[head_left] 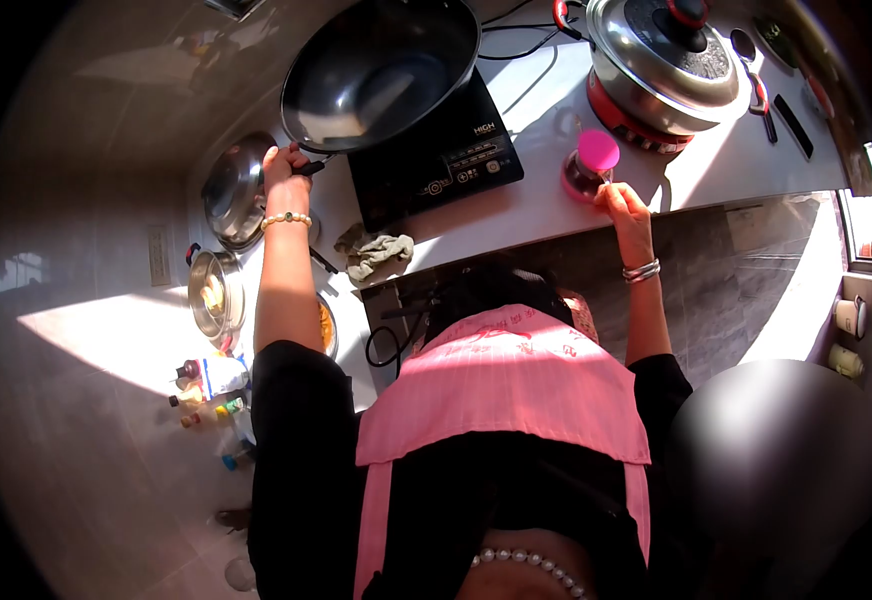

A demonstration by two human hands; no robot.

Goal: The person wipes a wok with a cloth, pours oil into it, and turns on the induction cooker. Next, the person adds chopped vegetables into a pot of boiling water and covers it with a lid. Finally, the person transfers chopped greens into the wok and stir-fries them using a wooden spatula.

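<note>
My left hand (286, 172) is closed round the black handle of a dark wok (381, 75). The wok is tilted above a black induction cooker (436, 165), covering the cooker's far part. No food shows inside the wok. At the counter's front edge, my right hand (624, 205) has its fingers pinched at the side of a small see-through jar (582, 182) with a bright pink lid (598, 151). Dark contents show through the jar's wall. A crumpled grey-green cloth (378, 252) lies near the cooker's left front corner.
A lidded steel pot (656, 70) stands on a red base (626, 118) at the back right. Farther right lies a long black utensil (794, 127). On the left are a steel lid (234, 195), a small steel pan (218, 300) and several bottles (211, 378).
</note>
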